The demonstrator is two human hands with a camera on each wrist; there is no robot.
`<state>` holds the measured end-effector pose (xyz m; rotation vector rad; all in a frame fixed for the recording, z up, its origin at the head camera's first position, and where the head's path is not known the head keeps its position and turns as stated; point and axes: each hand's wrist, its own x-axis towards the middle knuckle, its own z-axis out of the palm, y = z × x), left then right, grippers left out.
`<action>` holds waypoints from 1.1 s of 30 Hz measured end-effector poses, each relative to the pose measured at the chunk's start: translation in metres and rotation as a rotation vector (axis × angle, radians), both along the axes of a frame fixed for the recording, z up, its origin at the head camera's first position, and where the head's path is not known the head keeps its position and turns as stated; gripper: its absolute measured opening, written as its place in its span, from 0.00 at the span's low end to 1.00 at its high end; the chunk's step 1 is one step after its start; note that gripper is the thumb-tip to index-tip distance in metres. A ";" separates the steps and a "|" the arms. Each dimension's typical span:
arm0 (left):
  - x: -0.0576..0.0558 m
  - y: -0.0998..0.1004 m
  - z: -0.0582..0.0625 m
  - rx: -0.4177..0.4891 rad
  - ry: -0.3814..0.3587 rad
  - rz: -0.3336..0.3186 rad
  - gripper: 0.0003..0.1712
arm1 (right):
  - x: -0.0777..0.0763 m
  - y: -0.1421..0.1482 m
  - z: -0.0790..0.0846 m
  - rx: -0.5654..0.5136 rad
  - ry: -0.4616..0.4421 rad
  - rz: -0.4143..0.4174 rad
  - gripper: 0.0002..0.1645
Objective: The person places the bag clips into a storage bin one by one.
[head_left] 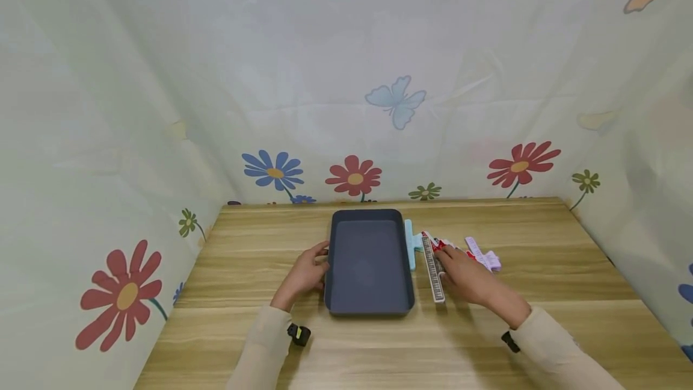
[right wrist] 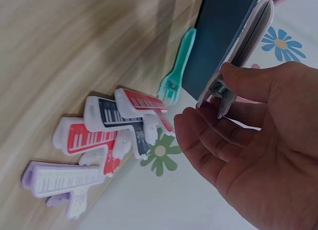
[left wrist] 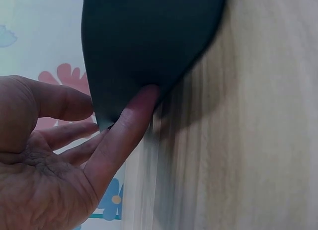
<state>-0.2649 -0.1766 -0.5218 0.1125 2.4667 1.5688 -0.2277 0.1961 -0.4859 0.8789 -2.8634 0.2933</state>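
My left hand (head_left: 307, 268) grips the left side of a dark grey rectangular tray (head_left: 370, 269). In the left wrist view the thumb (left wrist: 144, 101) presses the outer wall of the tray (left wrist: 144, 36), with the fingers at its rim. My right hand (head_left: 467, 274) pinches a white clip with a black piano-key print (head_left: 433, 272), just right of the tray. In the right wrist view, thumb and fingers hold this clip (right wrist: 256, 29) by its handle end. A turquoise clip (head_left: 409, 245) stands close along the tray's right wall.
Beyond the right hand lie several piano-print clips: a red one (right wrist: 144, 101), a black one (right wrist: 117, 115), another red one (right wrist: 92, 138) and a lavender one (right wrist: 64, 180). They rest on a wooden table (head_left: 260, 227). Flower-printed cloth (head_left: 303, 107) encloses the table's back and sides.
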 end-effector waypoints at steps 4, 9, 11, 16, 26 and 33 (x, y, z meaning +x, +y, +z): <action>0.002 0.002 0.001 -0.003 0.008 0.004 0.36 | -0.001 -0.001 0.005 0.002 0.026 0.002 0.28; 0.004 0.003 0.002 -0.014 0.016 0.010 0.36 | -0.002 -0.005 0.016 0.017 0.047 0.006 0.28; 0.004 0.004 0.002 -0.020 0.015 0.012 0.36 | -0.002 -0.007 0.021 0.014 0.049 0.008 0.28; 0.005 0.004 0.001 -0.034 0.017 0.013 0.36 | -0.005 -0.014 0.030 0.016 0.060 0.017 0.28; 0.006 0.002 -0.002 -0.056 0.024 0.019 0.35 | -0.014 -0.027 0.044 0.005 0.085 0.016 0.27; 0.006 0.004 -0.001 -0.063 0.017 0.017 0.35 | -0.021 -0.038 0.053 -0.013 0.074 0.021 0.27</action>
